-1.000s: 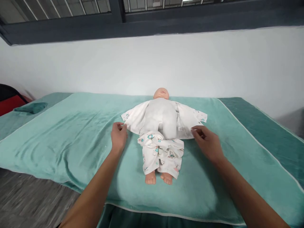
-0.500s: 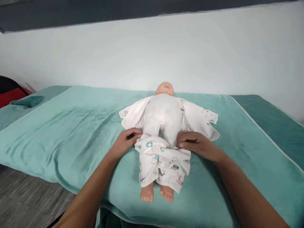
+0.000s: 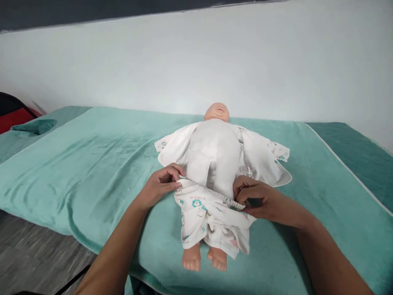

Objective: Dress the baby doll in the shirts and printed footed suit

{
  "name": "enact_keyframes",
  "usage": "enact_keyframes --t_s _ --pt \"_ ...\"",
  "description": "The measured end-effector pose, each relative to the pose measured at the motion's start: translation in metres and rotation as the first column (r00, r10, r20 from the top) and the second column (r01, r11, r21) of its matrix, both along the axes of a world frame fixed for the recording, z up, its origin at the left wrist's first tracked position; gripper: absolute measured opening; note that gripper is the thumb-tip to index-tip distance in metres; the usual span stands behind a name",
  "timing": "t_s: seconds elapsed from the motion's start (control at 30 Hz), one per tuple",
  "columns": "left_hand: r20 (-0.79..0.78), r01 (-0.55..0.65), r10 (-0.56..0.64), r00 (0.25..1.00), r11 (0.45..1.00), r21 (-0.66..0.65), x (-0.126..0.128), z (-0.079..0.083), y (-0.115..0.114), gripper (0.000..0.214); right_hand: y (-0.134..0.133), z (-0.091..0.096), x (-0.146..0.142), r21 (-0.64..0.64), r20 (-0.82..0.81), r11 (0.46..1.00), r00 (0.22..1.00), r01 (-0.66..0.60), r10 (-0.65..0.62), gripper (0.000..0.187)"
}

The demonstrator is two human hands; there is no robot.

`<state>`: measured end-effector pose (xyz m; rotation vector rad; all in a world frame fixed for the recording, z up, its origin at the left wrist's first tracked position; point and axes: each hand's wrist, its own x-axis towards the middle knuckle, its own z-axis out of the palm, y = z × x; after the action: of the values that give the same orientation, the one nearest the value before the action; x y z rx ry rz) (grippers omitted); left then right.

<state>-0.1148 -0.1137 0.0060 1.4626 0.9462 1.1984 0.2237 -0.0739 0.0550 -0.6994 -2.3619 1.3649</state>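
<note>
A baby doll [image 3: 215, 145] with a white cloth body lies on its back, feet toward me. Its white patterned pants [image 3: 199, 209] are bunched around the lower legs, with the bare feet [image 3: 192, 258] sticking out below. My left hand [image 3: 162, 184] pinches the waistband at its left end. At the right end, my right hand [image 3: 260, 200] grips the waistband, fingers curled over its edge. An open white shirt [image 3: 264, 155] is spread beneath the doll, its sleeves out to both sides. Only the lower part of the doll's head [image 3: 217, 111] shows.
A teal blanket [image 3: 92, 164] covers the bed, wrinkled at the left. Behind it rises a white wall [image 3: 184, 65]. A red and black bag [image 3: 14, 114] is at the far left. Grey floor [image 3: 33, 250] shows at the lower left.
My right hand has shifted down and right, taking hold of the waistband and stretching it sideways. My left hand stays at the other end. The view has tilted slightly.
</note>
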Motion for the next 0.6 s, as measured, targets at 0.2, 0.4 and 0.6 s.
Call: enact_keyframes --t_s 0.2,0.4,0.6 --pt "0.164 -0.126 0.14 0.977 0.988 -0.091 0.002 -0.008 -0.001 0.016 0.002 -0.013 -0.008 0.147 -0.102 0.921 0.931 0.361 -0.349 0.023" --pt "0.399 -0.174 0.198 0.895 0.98 -0.097 0.009 0.0 0.009 0.024 0.009 -0.021 -0.024 -0.2 -0.357 0.683 0.597 0.703 -0.718 0.026" --pt "0.415 -0.205 0.244 0.876 0.969 -0.138 0.027 0.011 0.024 0.028 0.014 -0.025 -0.028 -0.488 -0.428 0.679 0.528 0.548 -0.734 0.03"
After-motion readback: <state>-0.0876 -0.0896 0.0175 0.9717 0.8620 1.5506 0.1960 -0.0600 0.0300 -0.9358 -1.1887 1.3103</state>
